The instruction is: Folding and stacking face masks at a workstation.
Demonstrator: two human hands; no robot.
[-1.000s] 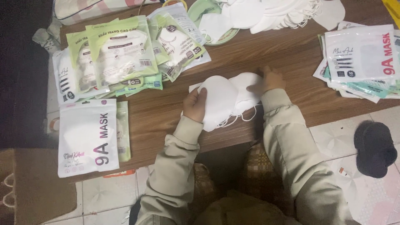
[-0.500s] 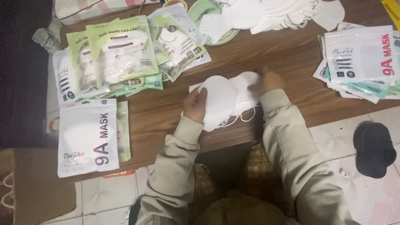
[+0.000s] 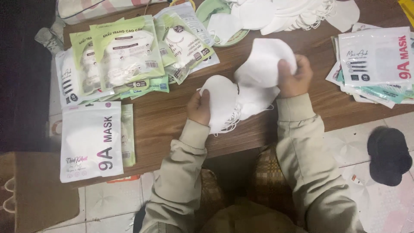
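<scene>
My right hand (image 3: 295,77) pinches one white mask (image 3: 263,60) lifted above the table (image 3: 172,116); my left hand (image 3: 199,108) grips the stack (image 3: 222,103). Best peel slowly, keeping the stack pressed flat.

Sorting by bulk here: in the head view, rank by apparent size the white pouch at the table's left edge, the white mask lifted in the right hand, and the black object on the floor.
1. White flat pouch.
2. White lifted mask, held by the right hand.
3. Black rounded object, though close to the mask, so unsure.
</scene>
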